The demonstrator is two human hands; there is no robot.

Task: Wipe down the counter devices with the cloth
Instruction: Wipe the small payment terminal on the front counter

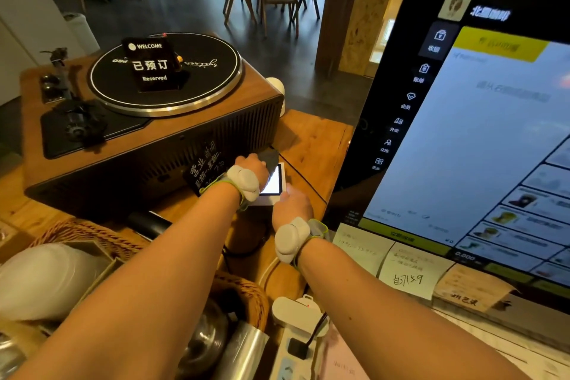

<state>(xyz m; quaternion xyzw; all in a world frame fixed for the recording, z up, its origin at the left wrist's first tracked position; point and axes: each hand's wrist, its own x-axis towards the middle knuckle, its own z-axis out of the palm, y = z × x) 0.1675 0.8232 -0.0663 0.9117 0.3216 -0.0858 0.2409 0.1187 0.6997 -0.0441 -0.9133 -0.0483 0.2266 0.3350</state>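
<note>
A small white device with a lit screen [275, 185] lies on the wooden counter [314, 139] between the record player and the big screen. My left hand [251, 165] presses a dark grey cloth [271, 159] onto the device's far edge. My right hand [291, 203] grips the device's near right corner. Both wrists carry white sensor bands. The lower part of the device is hidden behind my hands.
A wooden record player [148, 120] with a black "Reserved" sign [152, 66] stands to the left. A large point-of-sale touchscreen [481, 133] with sticky notes [410, 268] fills the right. Wicker baskets [243, 293], a power strip [296, 345] and a black sign [206, 171] sit near me.
</note>
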